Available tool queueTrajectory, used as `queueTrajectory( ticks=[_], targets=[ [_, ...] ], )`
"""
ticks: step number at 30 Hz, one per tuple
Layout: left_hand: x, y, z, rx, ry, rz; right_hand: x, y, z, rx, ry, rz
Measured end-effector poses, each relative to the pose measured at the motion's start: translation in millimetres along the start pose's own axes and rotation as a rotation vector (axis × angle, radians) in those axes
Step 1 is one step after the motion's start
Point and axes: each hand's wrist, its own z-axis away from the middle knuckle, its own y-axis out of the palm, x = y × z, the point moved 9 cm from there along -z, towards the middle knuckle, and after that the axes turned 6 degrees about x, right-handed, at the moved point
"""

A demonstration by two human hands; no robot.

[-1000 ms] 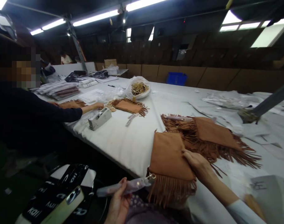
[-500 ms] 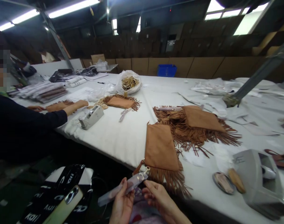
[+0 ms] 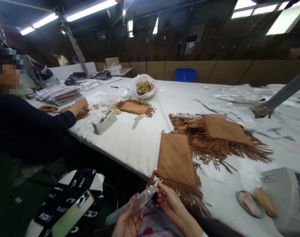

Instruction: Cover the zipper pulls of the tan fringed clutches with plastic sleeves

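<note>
My left hand [image 3: 127, 223] is closed round a long strap in a clear plastic sleeve [image 3: 134, 205], held over the table's edge. My right hand [image 3: 168, 202] pinches the sleeve's upper end by the gold clasp [image 3: 159, 180] of a tan fringed suede bag [image 3: 176, 159]. This bag lies flat on the white table [image 3: 132, 144] with its fringe hanging over the near edge. A pile of more fringed bags [image 3: 217, 136] lies just behind it.
A person in a dark sleeve [image 3: 29, 121] works at the left beside a tape dispenser [image 3: 105, 121] and another fringed bag [image 3: 134, 108]. A phone [image 3: 71, 215] rests on a black printed bag. A grey dispenser [image 3: 285, 194] and small dish [image 3: 248, 199] sit at the right.
My right hand left the bag's flap and came down to the sleeve's end at the clasp. The sleeve now tilts more steeply. The other person's hand drew back to the left.
</note>
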Motion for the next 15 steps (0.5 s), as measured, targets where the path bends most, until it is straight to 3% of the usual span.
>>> queueTrajectory(
  ticks=[6,15],
  targets=[
    [4.0,2.7,-5.8,0.038,-0.001,0.006,-2.6,-6.2,-4.2,-0.106,-0.004,-0.051],
    [-2.0,5.6,-11.2,-0.038,0.134,0.006,4.4,1.6,2.2,-0.061,-0.024,-0.055]
  ],
)
